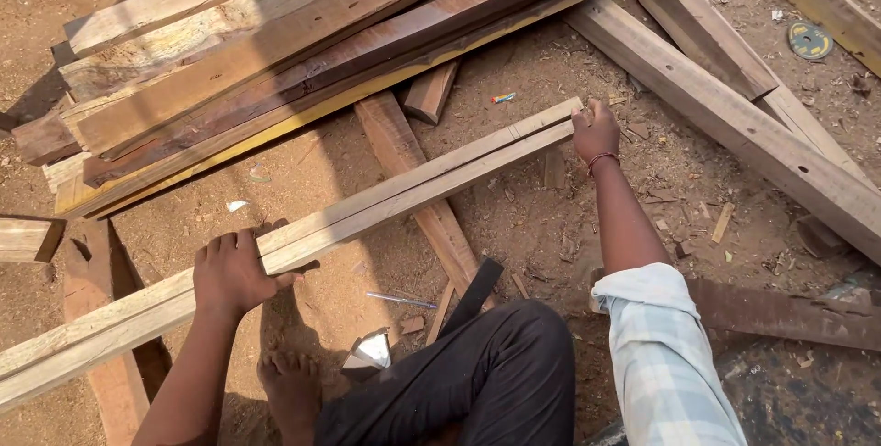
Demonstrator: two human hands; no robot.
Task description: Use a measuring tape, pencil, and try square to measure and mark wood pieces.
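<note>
Two long pale wooden battens lie side by side, running from the lower left up to the right across a darker plank. My left hand grips over the battens near their lower part, fingers curled across the top. My right hand holds the far upper end of the battens, with a thin bracelet on the wrist. My knee in dark trousers and a bare foot show at the bottom.
A stack of rough dark and pale planks lies at the upper left. Heavy beams cross at the right. A pen, a small shiny metal piece, a round disc and wood scraps lie on sawdust-covered ground.
</note>
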